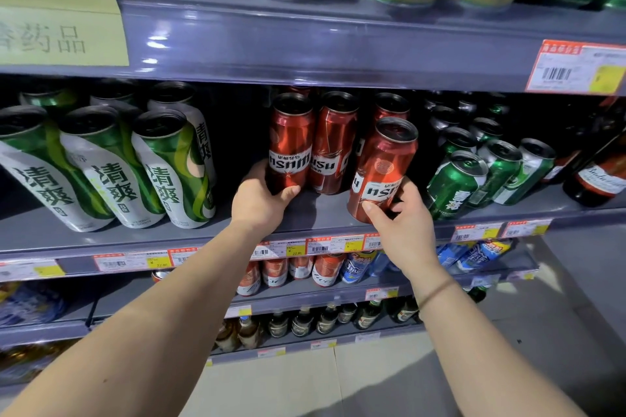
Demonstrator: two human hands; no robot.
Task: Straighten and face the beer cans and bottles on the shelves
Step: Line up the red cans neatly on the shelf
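Light falls from above and in front, leaving bright glare patches on the glossy grey shelf edge [237,41] while the recesses behind the cans sink into near black. The forearms cast soft shadows onto the pale floor [355,389] (its tiles look washed out). Wide-angle distortion bends the shelf lines and tilts cans outward at the sides; the yellow sign [57,13] is blurred.

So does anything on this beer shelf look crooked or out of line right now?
Yes. The red can in the right hand sits forward of the other red cans, near the shelf edge, and leans right. The left hand holds the leftmost red can. Nothing looks spilled or dented.
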